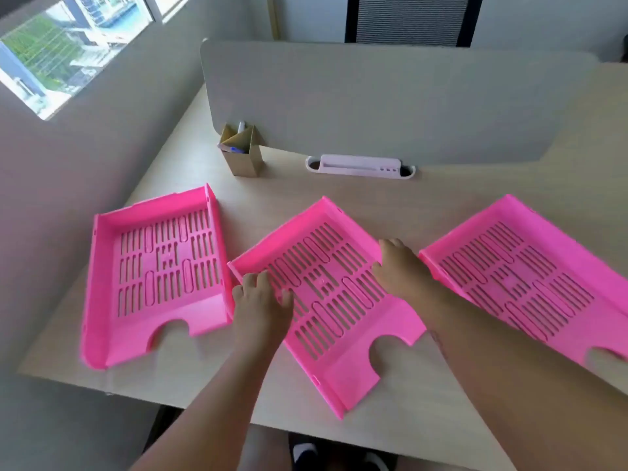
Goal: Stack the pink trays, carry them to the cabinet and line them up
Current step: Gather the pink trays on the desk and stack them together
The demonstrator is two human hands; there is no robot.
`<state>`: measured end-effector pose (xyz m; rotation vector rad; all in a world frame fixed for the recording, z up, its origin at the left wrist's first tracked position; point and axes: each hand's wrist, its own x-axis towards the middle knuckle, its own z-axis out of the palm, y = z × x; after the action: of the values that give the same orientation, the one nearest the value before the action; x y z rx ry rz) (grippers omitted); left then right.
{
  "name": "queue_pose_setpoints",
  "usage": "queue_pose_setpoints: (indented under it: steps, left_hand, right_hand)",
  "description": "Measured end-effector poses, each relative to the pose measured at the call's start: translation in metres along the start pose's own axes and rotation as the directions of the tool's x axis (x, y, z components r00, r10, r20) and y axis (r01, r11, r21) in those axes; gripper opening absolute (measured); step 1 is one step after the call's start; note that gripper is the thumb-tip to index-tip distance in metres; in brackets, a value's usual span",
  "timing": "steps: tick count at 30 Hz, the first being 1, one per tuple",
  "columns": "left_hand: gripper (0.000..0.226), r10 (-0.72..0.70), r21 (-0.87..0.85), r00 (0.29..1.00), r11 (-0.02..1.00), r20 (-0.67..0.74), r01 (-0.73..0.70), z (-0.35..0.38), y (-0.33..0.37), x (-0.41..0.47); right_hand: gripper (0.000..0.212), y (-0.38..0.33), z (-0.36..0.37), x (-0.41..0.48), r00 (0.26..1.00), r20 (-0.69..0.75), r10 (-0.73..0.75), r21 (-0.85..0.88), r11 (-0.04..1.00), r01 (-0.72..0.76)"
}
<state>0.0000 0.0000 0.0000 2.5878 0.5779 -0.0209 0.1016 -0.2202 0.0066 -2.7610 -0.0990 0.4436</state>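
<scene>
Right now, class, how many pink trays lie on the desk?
3. The left tray lies near the desk's left edge, the middle tray has both hands on its sides, and the right tray runs partly out of frame. None appears hidden.

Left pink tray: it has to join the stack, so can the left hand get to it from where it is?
Probably yes. The left hand rests on the middle tray's left edge, right beside the left tray, with nothing between them.

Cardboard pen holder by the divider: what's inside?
The cardboard pen holder has a folded cardboard insert splitting it into compartments, a white pen tip poking up and something blue beside it. Its walls hide the rest of the contents.
</scene>
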Motion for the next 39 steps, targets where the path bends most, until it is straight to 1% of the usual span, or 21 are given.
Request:
queue_pose_setpoints:
  steps: [2, 4, 7, 9, 11, 15, 18, 22, 24, 26, 29, 31, 32, 33, 35, 36, 39]
  left_hand:
    - [0.045, -0.161, -0.152, 0.986, 0.977, -0.049, 0.152, 0.005, 0.001, -0.006]
    - [0.048, -0.268, -0.264, 0.962, 0.932, -0.042, 0.248, 0.009, 0.001, -0.014]
    - [0.037, -0.389, -0.396, 0.921, 0.846, 0.0, 0.357, 0.015, -0.001, -0.016]
    - [0.027, -0.459, -0.448, 0.886, 0.78, 0.065, 0.437, 0.016, -0.001, -0.017]
    - [0.017, -0.463, -0.442, 0.881, 0.773, 0.098, 0.456, 0.016, -0.004, -0.015]
    - [0.023, -0.371, -0.414, 0.926, 0.833, 0.074, 0.367, 0.006, -0.005, 0.004]
    - [0.027, -0.266, -0.384, 0.961, 0.881, 0.079, 0.275, -0.001, 0.0, 0.025]
    - [0.038, -0.138, -0.389, 0.985, 0.906, 0.105, 0.168, -0.007, 0.001, 0.045]
    - [0.04, -0.1, -0.392, 0.988, 0.909, 0.122, 0.14, -0.006, -0.001, 0.051]
    - [0.04, -0.071, -0.399, 0.987, 0.909, 0.142, 0.123, -0.004, -0.004, 0.054]
    - [0.042, -0.07, -0.408, 0.981, 0.902, 0.182, 0.14, -0.003, -0.009, 0.056]
    - [0.047, -0.057, -0.395, 0.98, 0.91, 0.19, 0.129, -0.006, -0.008, 0.056]
    - [0.052, -0.035, -0.372, 0.985, 0.923, 0.167, 0.096, -0.006, -0.006, 0.057]
    - [0.056, -0.003, -0.342, 0.992, 0.938, 0.13, 0.048, -0.008, 0.0, 0.057]
    - [0.055, 0.092, -0.303, 0.994, 0.95, 0.055, -0.071, -0.01, 0.018, 0.058]
    - [0.053, 0.15, -0.3, 0.988, 0.945, 0.043, -0.131, -0.01, 0.03, 0.057]
    - [0.045, 0.304, -0.291, 0.951, 0.916, 0.059, -0.275, -0.004, 0.075, 0.046]
  right_hand:
    - [0.035, 0.003, 0.003, 0.001, 0.999, 0.015, 0.046, 0.021, 0.999, -0.046]
    - [0.033, 0.007, 0.007, 0.0, 0.997, 0.015, 0.071, 0.029, 0.997, -0.072]
    - [0.027, 0.013, 0.009, -0.002, 0.994, -0.014, 0.111, 0.043, 0.993, -0.111]
    - [0.022, 0.018, 0.01, -0.006, 0.988, -0.028, 0.149, 0.064, 0.987, -0.147]
    - [0.016, 0.025, 0.011, -0.009, 0.981, -0.029, 0.193, 0.099, 0.977, -0.189]
    - [0.013, 0.033, 0.013, -0.027, 0.964, -0.026, 0.264, 0.157, 0.954, -0.257]
    - [0.011, 0.032, 0.017, -0.048, 0.947, -0.034, 0.32, 0.22, 0.926, -0.305]
    - [0.007, 0.027, 0.034, -0.072, 0.922, -0.014, 0.387, 0.291, 0.884, -0.366]
    - [0.004, 0.025, 0.043, -0.08, 0.909, -0.015, 0.416, 0.321, 0.863, -0.39]
    - [0.005, 0.023, 0.049, -0.085, 0.9, -0.017, 0.436, 0.345, 0.847, -0.404]
    - [0.008, 0.02, 0.052, -0.09, 0.889, -0.028, 0.457, 0.366, 0.833, -0.416]
    - [0.006, 0.02, 0.051, -0.092, 0.894, -0.025, 0.447, 0.375, 0.833, -0.406]
    - [0.005, 0.02, 0.048, -0.092, 0.898, -0.027, 0.438, 0.378, 0.836, -0.397]
    - [0.014, 0.021, 0.044, -0.092, 0.901, -0.04, 0.432, 0.381, 0.84, -0.386]
    - [0.036, 0.028, 0.03, -0.089, 0.902, -0.084, 0.424, 0.384, 0.849, -0.364]
    - [0.039, 0.033, 0.021, -0.087, 0.901, -0.114, 0.42, 0.386, 0.854, -0.349]
    - [0.032, 0.057, -0.016, -0.078, 0.882, -0.211, 0.422, 0.373, 0.869, -0.327]
